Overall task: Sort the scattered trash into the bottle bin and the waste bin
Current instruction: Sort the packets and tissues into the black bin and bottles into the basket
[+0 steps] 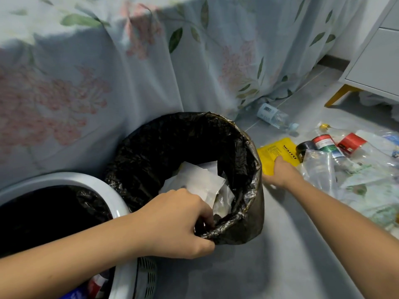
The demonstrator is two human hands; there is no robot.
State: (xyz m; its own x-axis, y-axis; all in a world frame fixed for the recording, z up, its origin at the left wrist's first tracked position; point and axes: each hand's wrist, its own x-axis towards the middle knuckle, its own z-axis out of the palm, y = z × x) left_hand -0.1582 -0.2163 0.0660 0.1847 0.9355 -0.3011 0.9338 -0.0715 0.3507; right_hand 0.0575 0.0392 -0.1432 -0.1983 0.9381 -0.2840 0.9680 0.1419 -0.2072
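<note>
A waste bin (244,160) lined with a black bag stands in the middle, with white paper and clear wrappers (200,184) inside. My left hand (177,223) grips the near rim of its black liner. My right hand (280,173) reaches past the bin to the right and pinches a yellow plastic packet (278,151) that lies on the floor. At the lower left is a white bin (121,203) with a black liner, and coloured bottle labels show inside it under my left arm. Scattered trash lies to the right: a clear bottle (274,116) and a dark bottle with a red label (319,145).
A floral bedsheet (108,72) hangs down behind the bins. A white drawer cabinet (373,61) on yellow legs stands at the upper right. Crumpled clear plastic bags (356,175) and a red carton (352,143) cover the floor at the right. Grey floor lies in front.
</note>
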